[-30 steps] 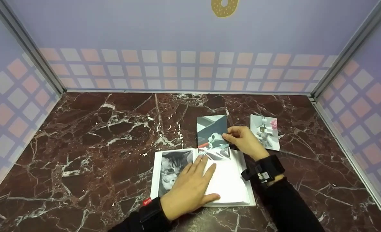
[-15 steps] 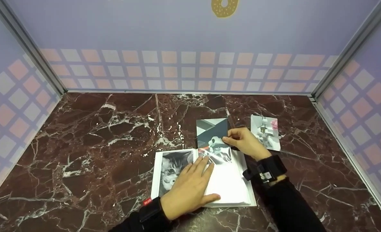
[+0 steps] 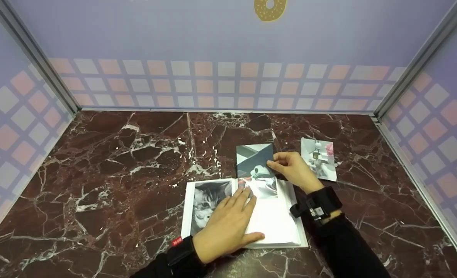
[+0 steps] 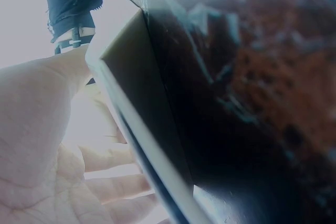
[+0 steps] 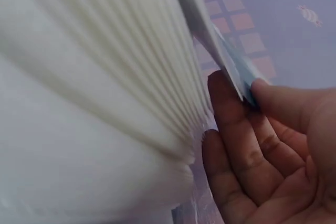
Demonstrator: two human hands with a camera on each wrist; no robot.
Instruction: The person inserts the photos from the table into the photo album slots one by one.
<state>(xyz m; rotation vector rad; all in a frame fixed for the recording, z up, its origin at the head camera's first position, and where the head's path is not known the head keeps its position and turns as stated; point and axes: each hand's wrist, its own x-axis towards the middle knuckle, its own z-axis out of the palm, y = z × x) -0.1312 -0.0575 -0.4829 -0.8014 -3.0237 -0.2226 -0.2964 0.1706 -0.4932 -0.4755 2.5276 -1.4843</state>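
An open photo album (image 3: 276,224) lies on the marble-patterned table, a kitten picture (image 3: 209,200) on its left page. My left hand (image 3: 228,227) rests on the album with fingers straight, across the fold and the white right page. At the album's top edge, my right hand (image 3: 294,170) pinches the right edge of a photo (image 3: 254,158) with a dark blue-grey background and a white figure. The photo's lower part lies under the page's clear sleeve; its upper part sticks out beyond the album. In the right wrist view the thumb and fingers hold the photo's edge (image 5: 239,72) beside the stacked pages.
A second photo (image 3: 319,158), with a pink shape in its corner, lies on the table (image 3: 116,185) just right of my right hand. Panels with a checked band (image 3: 228,85) enclose the table at the back and both sides.
The photo has slid downward, toward me, and more of it lies under the clear sleeve. My left hand stays in place on the album; my right hand keeps its pinch, barely shifted.
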